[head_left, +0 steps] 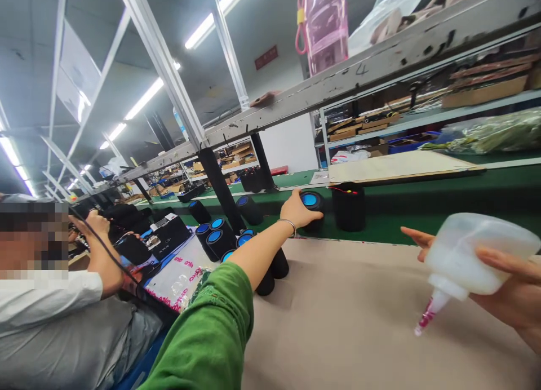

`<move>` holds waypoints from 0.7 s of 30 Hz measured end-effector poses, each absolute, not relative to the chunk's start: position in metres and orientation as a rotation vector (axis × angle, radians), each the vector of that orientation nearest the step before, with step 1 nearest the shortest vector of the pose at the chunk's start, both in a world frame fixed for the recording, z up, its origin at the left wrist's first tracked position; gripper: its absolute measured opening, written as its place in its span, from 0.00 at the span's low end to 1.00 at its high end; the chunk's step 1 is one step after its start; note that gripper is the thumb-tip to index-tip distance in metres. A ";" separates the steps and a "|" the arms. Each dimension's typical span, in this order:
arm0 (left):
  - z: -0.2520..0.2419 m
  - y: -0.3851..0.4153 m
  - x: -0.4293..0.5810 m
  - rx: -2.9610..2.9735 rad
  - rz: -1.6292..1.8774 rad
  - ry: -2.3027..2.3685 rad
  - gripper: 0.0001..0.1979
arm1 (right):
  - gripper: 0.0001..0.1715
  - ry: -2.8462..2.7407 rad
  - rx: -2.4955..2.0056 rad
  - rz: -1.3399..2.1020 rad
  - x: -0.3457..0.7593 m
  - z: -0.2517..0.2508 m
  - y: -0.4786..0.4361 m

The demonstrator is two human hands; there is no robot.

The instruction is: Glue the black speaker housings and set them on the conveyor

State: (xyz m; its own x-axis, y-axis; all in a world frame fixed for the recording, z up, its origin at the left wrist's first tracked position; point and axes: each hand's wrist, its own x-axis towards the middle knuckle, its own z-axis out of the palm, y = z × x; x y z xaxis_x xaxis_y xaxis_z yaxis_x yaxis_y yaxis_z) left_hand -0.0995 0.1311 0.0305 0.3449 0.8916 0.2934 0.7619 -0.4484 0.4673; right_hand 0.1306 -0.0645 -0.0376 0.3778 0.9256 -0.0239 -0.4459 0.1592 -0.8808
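My left hand (298,208) reaches out in a green sleeve and grips a black cylinder with a blue top (313,205) standing at the edge of the green conveyor belt (443,198). My right hand (507,291) holds a white squeeze bottle (473,255) tilted down, its pink-tipped nozzle (426,317) hovering above the beige work mat (359,317). A second black cylinder with red wires (349,205) stands just right of the gripped one.
Several more blue-topped black cylinders (220,238) cluster at the mat's left end. A co-worker in a white shirt (51,300) sits at left with black parts. A slanted metal frame post (220,181) and shelves with boxes (422,114) rise behind the belt.
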 end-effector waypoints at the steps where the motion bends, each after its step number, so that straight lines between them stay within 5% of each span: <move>1: 0.029 0.141 -0.098 2.356 0.772 1.510 0.48 | 0.52 -0.548 -0.938 1.125 0.128 -0.035 -0.066; 4: 0.023 0.162 -0.091 2.342 0.786 1.555 0.47 | 0.54 -0.491 -0.926 1.175 0.123 -0.028 -0.068; 11: 0.024 0.183 -0.073 2.305 0.727 1.667 0.24 | 0.56 -0.526 -0.902 1.176 0.131 -0.033 -0.067; 21: 0.010 0.130 -0.044 2.237 0.807 1.606 0.29 | 0.58 -0.525 -0.913 1.164 0.128 -0.031 -0.070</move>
